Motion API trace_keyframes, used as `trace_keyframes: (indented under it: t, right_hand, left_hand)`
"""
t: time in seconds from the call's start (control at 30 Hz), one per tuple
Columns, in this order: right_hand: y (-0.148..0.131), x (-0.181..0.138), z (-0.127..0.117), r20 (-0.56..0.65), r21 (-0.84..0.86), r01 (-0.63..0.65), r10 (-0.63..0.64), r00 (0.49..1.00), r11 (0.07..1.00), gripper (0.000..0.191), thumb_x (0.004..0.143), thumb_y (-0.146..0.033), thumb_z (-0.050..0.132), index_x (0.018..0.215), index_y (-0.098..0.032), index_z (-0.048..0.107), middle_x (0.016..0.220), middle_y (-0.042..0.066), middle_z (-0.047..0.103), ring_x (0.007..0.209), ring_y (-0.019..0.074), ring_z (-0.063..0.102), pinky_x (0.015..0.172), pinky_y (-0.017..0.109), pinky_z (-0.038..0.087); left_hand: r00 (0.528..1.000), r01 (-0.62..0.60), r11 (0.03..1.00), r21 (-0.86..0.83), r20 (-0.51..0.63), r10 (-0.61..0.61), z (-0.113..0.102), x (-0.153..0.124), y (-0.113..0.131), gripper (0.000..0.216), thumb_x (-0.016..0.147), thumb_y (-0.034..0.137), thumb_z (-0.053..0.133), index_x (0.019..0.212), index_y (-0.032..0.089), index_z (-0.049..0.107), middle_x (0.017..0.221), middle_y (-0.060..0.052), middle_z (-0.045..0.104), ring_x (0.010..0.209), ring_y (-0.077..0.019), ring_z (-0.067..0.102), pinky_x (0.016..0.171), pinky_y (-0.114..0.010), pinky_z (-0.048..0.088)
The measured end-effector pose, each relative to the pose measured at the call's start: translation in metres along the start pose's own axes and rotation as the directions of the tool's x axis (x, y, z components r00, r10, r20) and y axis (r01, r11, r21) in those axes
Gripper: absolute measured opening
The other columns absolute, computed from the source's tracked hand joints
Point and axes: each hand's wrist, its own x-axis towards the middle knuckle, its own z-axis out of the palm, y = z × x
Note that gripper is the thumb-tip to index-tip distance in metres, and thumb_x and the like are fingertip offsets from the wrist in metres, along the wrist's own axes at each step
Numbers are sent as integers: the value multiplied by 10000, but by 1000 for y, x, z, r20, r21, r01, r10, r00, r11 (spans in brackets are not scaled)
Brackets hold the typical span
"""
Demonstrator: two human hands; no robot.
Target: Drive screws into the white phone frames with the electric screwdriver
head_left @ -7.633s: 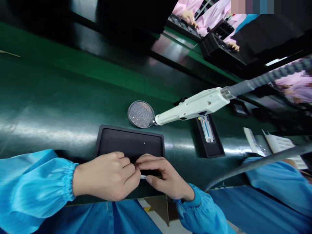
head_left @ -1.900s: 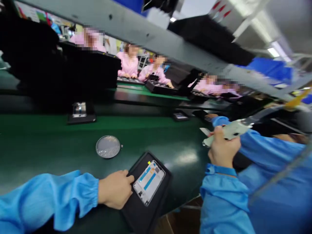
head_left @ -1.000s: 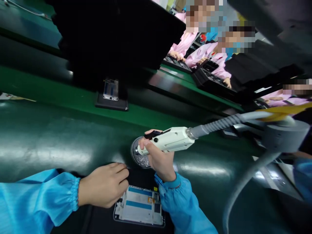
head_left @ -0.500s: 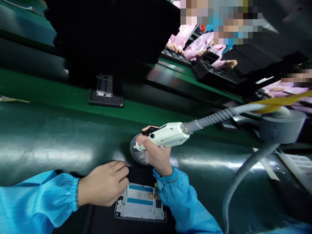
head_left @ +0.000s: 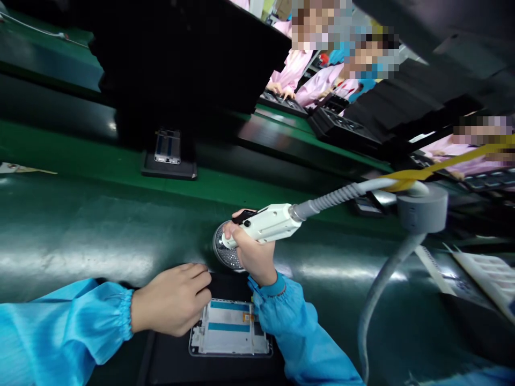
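A white phone frame (head_left: 229,335) with blue strips lies in a black tray (head_left: 173,359) at the near edge of the green belt. My left hand (head_left: 173,300) rests on the tray's top left corner with the fingers curled, touching the frame's edge. My right hand (head_left: 251,254) is wrapped round a white electric screwdriver (head_left: 265,224) on a grey hose. The tool's tip sits over a round dish of small screws (head_left: 225,252) just beyond the tray.
Another black tray with a phone frame (head_left: 168,155) rides further out on the green conveyor (head_left: 80,225). The grey hose and its round holder (head_left: 422,212) hang at the right. People in pink coats (head_left: 317,80) work at black trays across the line. White parts (head_left: 486,271) lie at far right.
In the last second little has shifted: my right hand holds the screwdriver at the screw dish. Before that, the right hand fetched the tool from the right and the frame was set in the tray.
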Motion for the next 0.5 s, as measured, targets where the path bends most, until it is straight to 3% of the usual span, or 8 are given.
trace_keyframes:
  t: [0.5]
  right_hand:
    - [-4, 5, 4, -44, 23, -8, 9, 999, 1000, 242, 672, -196, 641, 912, -177, 618, 617, -43, 583, 576, 125, 567, 650, 324, 493]
  left_hand:
    - [1000, -5, 999, -38, 29, 6, -2, -3, -3, 120, 854, 164, 510, 746, 154, 559, 846, -97, 573, 926, -289, 590, 753, -413, 573]
